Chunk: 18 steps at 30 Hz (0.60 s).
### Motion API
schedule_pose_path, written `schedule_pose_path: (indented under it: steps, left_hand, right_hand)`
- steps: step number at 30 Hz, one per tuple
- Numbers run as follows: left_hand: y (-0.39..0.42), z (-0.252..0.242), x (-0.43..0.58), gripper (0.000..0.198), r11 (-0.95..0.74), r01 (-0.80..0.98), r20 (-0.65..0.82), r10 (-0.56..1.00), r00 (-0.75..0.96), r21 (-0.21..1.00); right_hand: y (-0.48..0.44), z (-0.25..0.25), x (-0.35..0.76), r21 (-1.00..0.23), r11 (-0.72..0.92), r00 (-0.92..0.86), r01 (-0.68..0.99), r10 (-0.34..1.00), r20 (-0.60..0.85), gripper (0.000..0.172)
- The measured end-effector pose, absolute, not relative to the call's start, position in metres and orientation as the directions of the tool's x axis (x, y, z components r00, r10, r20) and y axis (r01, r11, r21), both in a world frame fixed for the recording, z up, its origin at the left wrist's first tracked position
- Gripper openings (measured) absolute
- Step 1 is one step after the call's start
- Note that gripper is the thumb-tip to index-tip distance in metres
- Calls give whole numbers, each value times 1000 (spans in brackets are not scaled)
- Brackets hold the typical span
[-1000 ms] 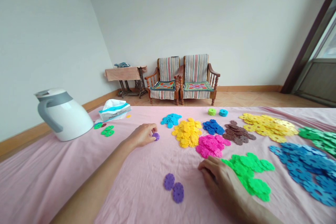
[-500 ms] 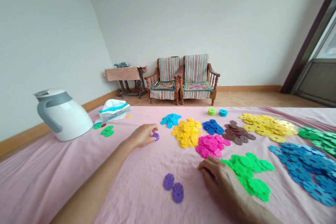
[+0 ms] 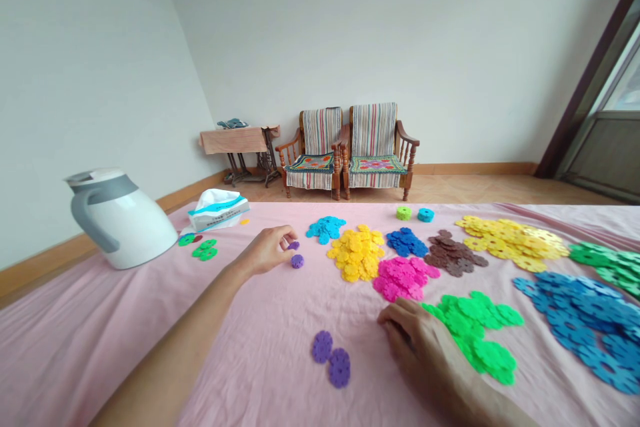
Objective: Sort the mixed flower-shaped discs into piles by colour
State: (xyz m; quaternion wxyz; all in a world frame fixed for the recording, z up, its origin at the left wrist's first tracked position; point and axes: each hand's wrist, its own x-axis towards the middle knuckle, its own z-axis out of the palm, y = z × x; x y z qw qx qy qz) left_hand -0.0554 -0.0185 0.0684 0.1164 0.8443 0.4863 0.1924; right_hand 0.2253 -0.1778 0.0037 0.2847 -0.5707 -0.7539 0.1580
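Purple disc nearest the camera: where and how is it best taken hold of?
Probably pinch the nearest purple disc by its notched rim, from the right: it lies flat on the pink cloth, with the neighbouring purple disc close at its far left.

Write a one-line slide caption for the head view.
Left hand holds a purple disc near a short purple stack on pink cloth; right hand rests beside the bright green discs.

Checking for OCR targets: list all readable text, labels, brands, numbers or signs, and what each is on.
Tissue pack: dark print on its side, too small and blurred to read.
Purple discs: no text visible.
Pitcher: no text visible.
Readable text elsewhere: none.
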Motion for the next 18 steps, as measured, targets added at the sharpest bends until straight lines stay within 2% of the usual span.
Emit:
schedule_pose_path:
  steps: [5, 10, 15, 18]
  left_hand:
    - [-22, 70, -51, 20, -476, 765, 145, 875, 462, 433]
    - [-41, 64, -27, 20, -575, 668, 24, 766, 642, 472]
    - [-58, 58, -5, 21, -693, 600, -10, 651, 759, 398]
    - [-56, 62, -7, 25, -712, 599, 24, 651, 759, 367]
  right_hand:
    - [-178, 4, 225, -575, 300, -187, 761, 951, 248, 25]
    - [-178, 4, 225, -572, 298, -185, 765, 951, 247, 25]
    - [-178, 5, 225, -579, 291, -178, 762, 953, 245, 24]
    - [-178, 7, 225, -576, 292, -183, 763, 953, 241, 24]
